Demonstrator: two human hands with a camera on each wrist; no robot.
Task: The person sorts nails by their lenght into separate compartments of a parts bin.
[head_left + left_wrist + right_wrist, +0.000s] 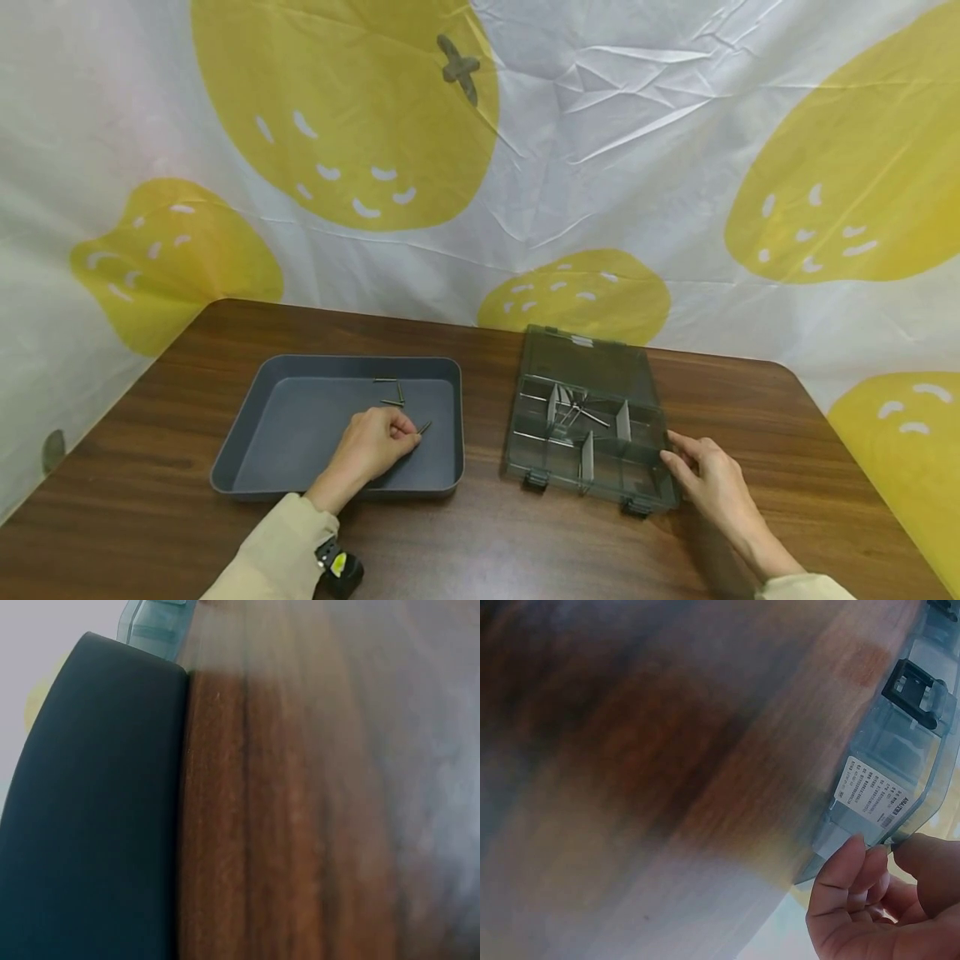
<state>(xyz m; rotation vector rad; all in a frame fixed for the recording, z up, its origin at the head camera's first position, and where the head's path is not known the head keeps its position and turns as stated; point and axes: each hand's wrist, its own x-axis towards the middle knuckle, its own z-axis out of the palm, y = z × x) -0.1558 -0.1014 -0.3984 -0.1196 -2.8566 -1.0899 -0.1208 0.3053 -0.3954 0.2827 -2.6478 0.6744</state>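
My left hand (375, 442) is over the right part of a grey tray (225, 479), its thumb and fingers pinching a small metal screw (425, 427). Behind it, several similar screws (393, 403) lie on the tray floor. In the left wrist view only the tray's dark outer wall (90, 810) shows, not the hand. At the right side of a see-through compartment box (540, 454), my right hand (712, 479) grips the edge between thumb and fingers. Several long metal pins or screws (592, 415) lie in a back middle compartment.
The box's lid (588, 367) is folded back toward the patterned cloth (540, 225) behind the table. Two dark latches (536, 479) are on its front edge. White dividers (587, 457) split the inside. Brown wood tabletop (487, 533) lies between tray and box.
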